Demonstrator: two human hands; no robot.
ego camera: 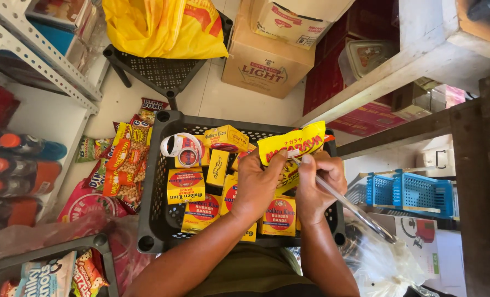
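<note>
Yellow snack packet (pixel 291 144) pinched in left hand (pixel 258 184) grip; right hand (pixel 319 184) clenched on pen (pixel 344 203) touching packet.

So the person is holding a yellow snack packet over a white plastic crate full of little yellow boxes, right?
Not quite: the crate is black, not white. The head view shows the left hand holding the yellow snack packet over that black plastic crate full of little yellow boxes.

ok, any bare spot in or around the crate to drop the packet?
Bare floor tile between stool and cardboard box. Small gap in black crate at its near-left corner. Elsewhere crowded: yellow boxes, tape rolls, snack packets alongside.
</note>
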